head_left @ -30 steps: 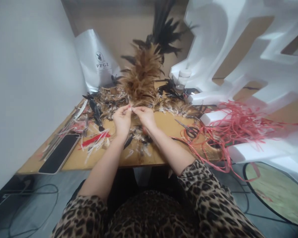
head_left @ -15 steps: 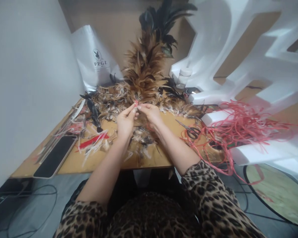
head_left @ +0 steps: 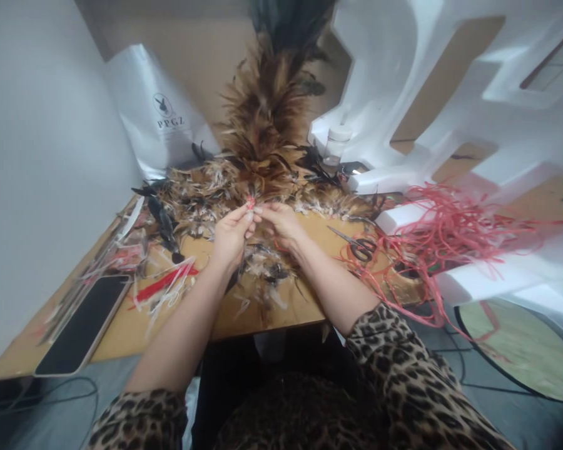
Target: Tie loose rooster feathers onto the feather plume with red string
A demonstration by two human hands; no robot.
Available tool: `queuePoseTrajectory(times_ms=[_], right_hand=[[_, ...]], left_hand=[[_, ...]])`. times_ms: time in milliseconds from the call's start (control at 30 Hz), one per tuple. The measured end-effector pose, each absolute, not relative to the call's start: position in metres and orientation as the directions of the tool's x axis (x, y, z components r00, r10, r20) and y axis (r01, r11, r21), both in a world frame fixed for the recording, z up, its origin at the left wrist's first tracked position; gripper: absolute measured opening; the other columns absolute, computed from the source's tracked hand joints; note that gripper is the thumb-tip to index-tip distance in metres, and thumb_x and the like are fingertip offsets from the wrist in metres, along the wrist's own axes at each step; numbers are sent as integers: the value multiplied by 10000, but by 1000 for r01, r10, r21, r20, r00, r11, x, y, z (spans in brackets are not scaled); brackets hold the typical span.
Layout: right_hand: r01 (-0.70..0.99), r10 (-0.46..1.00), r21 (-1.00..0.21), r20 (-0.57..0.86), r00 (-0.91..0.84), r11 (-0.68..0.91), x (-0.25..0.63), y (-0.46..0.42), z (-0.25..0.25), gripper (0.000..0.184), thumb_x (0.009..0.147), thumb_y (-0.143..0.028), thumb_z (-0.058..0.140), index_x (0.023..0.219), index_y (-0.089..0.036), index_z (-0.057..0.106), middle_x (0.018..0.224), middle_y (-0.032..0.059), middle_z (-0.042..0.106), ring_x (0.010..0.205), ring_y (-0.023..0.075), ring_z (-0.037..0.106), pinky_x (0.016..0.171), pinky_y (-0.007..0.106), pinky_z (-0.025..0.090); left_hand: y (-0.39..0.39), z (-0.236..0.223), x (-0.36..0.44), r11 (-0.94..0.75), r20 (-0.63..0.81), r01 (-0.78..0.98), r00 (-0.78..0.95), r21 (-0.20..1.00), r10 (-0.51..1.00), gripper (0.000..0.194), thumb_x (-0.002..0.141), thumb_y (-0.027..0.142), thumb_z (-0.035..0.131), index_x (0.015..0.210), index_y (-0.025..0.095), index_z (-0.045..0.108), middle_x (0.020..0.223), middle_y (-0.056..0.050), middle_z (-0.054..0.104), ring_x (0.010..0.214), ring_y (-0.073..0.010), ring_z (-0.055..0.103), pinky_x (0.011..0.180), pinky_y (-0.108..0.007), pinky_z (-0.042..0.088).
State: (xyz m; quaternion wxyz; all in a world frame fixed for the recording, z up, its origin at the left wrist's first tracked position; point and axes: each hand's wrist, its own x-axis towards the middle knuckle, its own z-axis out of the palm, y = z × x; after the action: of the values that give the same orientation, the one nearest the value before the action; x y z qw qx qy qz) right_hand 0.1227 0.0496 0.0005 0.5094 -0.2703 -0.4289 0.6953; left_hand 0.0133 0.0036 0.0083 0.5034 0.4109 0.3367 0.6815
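A tall bunch of feathers, brown below and dark at the blurred top, rises in front of me. Its narrow base is bound with red ribbon. Fingers and thumb of my left hand pinch that bound base. Close beside it, my right hand is closed with its fingertips at the red ribbon; a thin red strand shows below this hand. The exact grip between the fingertips is too small to make out. Loose brown and white feathers lie behind my hands, and small feather scraps lie under my wrists.
Scissors lie right of my arm, near a tangle of red plastic ribbon over white foam pieces. A phone lies at the left front edge. A white bag and a lidded jar stand behind.
The view has shifted, so the table things sit further left and the near table edge slants. Both hands stay together at the ribbon-bound base; the feather tops have blurred.
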Motion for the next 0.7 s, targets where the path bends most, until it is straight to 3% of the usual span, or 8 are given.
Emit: queuePoseTrajectory(times_ms=[100, 167, 367, 500, 700], right_hand=[[-466, 965, -885, 105, -240, -20, 119, 51, -1, 306, 517, -340, 824, 657, -139, 641, 584, -14, 627, 540, 73, 546, 510, 188, 431], [-459, 971, -888, 131, -202, 25, 117, 50, 0, 290, 505, -320, 828, 634, -137, 644, 597, -11, 641, 579, 77, 567, 604, 208, 466], [-465, 968, -885, 129, -213, 16, 116, 46, 5, 276, 515, -296, 815, 652, -127, 646, 579, -15, 632, 552, 75, 556, 602, 221, 463], [-490, 950, -872, 135, -281, -21, 115, 45, 1, 275, 552, -333, 786, 689, -141, 645, 583, -19, 629, 537, 87, 561, 562, 225, 465], [-404, 955, -909, 200, -221, 98, 111, 42, 0, 254, 581, -353, 768, 669, -148, 647, 629, -12, 642, 584, 80, 560, 619, 219, 458]], left_hand=[[7, 4, 13, -280, 215, -385, -204, 879, 955, 267, 608, 213, 772, 846, 112, 708, 648, -38, 632, 488, -38, 455, 415, -153, 287], [6, 4, 12, -281, 219, -392, -197, 876, 956, 259, 609, 222, 774, 833, 111, 706, 650, -32, 624, 492, -36, 452, 416, -151, 285], [3, 10, 8, -203, 151, -502, -143, 841, 978, 230, 678, 319, 741, 742, 109, 673, 639, -39, 608, 492, -53, 464, 404, -154, 305], [1, 13, 6, -118, 86, -522, -84, 845, 993, 153, 688, 240, 740, 698, 112, 658, 631, -29, 597, 486, -41, 451, 404, -138, 320], [1, 14, 1, -66, 18, -525, -96, 849, 995, 143, 661, 182, 760, 683, 87, 655, 618, -28, 594, 468, -28, 444, 385, -121, 310]])
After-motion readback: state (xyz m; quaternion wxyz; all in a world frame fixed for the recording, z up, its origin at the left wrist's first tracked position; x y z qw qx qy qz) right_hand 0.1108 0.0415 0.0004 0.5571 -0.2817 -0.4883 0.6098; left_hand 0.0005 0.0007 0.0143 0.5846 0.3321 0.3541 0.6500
